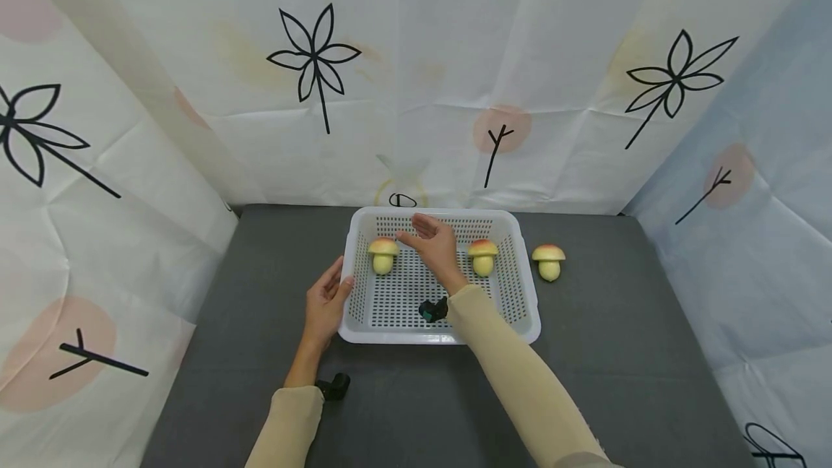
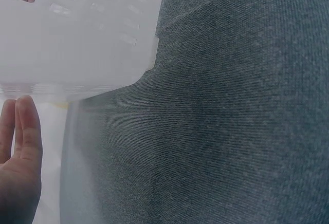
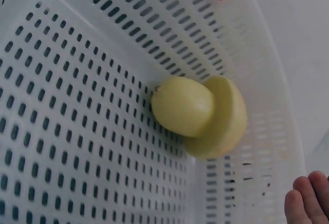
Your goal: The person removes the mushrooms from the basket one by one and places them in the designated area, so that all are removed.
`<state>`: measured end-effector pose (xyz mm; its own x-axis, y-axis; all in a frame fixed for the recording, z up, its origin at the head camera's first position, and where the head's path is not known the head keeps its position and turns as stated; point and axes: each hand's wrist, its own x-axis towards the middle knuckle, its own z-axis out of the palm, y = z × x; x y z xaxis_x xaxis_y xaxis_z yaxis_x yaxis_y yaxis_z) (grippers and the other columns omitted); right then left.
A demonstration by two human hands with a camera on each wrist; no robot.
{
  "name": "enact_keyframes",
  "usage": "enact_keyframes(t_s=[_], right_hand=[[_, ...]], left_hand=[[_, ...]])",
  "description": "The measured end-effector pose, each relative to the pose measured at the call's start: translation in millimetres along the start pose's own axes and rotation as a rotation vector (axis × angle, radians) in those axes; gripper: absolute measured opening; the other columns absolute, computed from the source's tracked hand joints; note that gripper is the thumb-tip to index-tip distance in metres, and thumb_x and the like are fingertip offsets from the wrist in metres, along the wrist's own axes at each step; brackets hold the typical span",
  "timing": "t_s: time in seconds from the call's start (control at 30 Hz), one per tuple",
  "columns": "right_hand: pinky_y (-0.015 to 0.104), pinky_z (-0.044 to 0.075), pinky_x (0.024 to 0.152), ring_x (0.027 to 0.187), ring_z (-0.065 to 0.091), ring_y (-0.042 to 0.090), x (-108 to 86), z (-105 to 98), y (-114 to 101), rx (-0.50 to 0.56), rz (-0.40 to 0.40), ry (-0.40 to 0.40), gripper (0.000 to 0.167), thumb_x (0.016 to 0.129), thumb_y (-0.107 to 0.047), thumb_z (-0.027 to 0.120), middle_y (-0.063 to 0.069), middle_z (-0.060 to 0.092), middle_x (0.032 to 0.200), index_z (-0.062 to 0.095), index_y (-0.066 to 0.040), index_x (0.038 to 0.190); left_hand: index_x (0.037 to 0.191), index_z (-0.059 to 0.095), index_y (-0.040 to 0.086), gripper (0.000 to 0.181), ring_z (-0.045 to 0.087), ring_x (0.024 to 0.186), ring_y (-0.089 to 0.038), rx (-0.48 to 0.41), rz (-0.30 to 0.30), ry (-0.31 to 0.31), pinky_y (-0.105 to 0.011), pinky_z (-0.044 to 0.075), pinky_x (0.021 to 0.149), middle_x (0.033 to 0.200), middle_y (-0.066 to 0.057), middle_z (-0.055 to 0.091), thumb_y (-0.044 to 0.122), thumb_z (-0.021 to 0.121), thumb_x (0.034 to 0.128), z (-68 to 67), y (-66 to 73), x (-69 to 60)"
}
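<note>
A white perforated plastic basket (image 1: 416, 336) sits on the dark grey table. Inside it, a toy mushroom (image 1: 383, 256) with a yellow stem and red-yellow cap lies at the left, and a similar mushroom (image 1: 483, 257) at the right. My left hand (image 1: 325, 305) is at the basket's left side; in the left wrist view its straight fingers (image 2: 30, 126) come up to the rim. Over the basket, between both mushrooms, my right hand (image 1: 437, 248) has its fingers extended and holds nothing. The right wrist view shows one mushroom (image 3: 193, 113) against the basket wall.
A third mushroom (image 1: 549, 261) lies on the grey table (image 1: 604, 323), just right of the basket. White printed cloth (image 1: 422, 78) hangs behind the table and along both sides. Each wrist wears a small black camera (image 1: 334, 386).
</note>
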<state>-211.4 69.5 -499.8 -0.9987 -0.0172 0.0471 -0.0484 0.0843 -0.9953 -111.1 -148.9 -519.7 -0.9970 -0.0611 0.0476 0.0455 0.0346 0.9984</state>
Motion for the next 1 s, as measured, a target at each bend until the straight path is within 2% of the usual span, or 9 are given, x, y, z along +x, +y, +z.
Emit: enact_keyframes(t_s=[0.13,0.23,0.4,0.73,0.83,0.97,1.0], right_hand=[[0.035,0.044,0.108,0.128,0.058,0.030,1.9,12.3,7.7,-0.039,0.024,-0.004,0.064,0.085,-0.018,0.085,0.020,0.061,0.138,0.058,0.006,0.138],[0.035,0.046,0.106,0.127,0.059,0.028,3.0,19.3,14.2,-0.093,0.057,0.008,0.066,0.084,-0.023,0.086,0.017,0.062,0.137,0.059,0.004,0.138],[0.037,0.047,0.105,0.127,0.059,0.027,2.5,27.3,23.4,-0.183,0.099,0.013,0.069,0.081,-0.031,0.088,0.015,0.063,0.137,0.061,0.000,0.137],[0.040,0.047,0.105,0.125,0.060,0.031,2.0,35.6,36.5,-0.261,0.146,-0.003,0.070,0.080,-0.030,0.089,0.018,0.063,0.136,0.061,0.002,0.136],[0.041,0.047,0.105,0.125,0.060,0.031,2.4,37.8,38.4,-0.269,0.146,-0.015,0.071,0.080,-0.030,0.089,0.019,0.063,0.136,0.061,0.002,0.136],[0.039,0.052,0.097,0.112,0.066,0.028,3.0,40.8,40.5,-0.251,0.121,-0.039,0.062,0.080,-0.028,0.089,0.017,0.069,0.125,0.066,0.003,0.129],[0.037,0.054,0.094,0.107,0.067,0.026,3.1,41.4,41.0,-0.246,0.116,-0.048,0.058,0.081,-0.027,0.089,0.016,0.070,0.122,0.068,0.002,0.126]], left_hand=[[0.152,0.041,-0.003,0.052,0.059,0.120,-0.042,-0.004,0.002,0.000,-0.064,0.047,0.093,0.139,-0.029,0.056,0.004,0.057,0.1036,1.4,1.7,-0.6],[0.152,0.042,-0.002,0.051,0.054,0.123,-0.052,-0.010,-0.003,-0.002,-0.063,0.047,0.093,0.139,-0.027,0.056,0.005,0.057,0.1039,2.0,2.9,-0.6],[0.153,0.042,-0.001,0.051,0.057,0.122,-0.045,0.005,0.003,0.000,-0.058,0.050,0.093,0.139,-0.028,0.056,0.007,0.057,0.1045,2.7,0.9,0.3],[0.153,0.039,-0.005,0.052,0.054,0.124,-0.052,-0.024,-0.005,-0.005,-0.066,0.045,0.094,0.138,-0.030,0.055,0.002,0.056,0.1038,1.1,-1.2,0.9],[0.153,0.042,0.001,0.052,0.056,0.123,-0.048,-0.021,0.001,0.004,-0.064,0.047,0.093,0.138,-0.027,0.057,0.007,0.058,0.1043,-0.4,-13.7,4.0],[0.153,0.043,0.001,0.051,0.057,0.122,-0.048,-0.014,0.016,0.009,-0.063,0.048,0.092,0.138,-0.027,0.057,0.008,0.058,0.1045,-0.4,-17.4,4.1],[0.153,0.042,-0.001,0.051,0.056,0.121,-0.049,-0.012,0.012,0.007,-0.064,0.048,0.092,0.137,-0.028,0.057,0.006,0.057,0.1043,0.3,-13.0,2.9]])
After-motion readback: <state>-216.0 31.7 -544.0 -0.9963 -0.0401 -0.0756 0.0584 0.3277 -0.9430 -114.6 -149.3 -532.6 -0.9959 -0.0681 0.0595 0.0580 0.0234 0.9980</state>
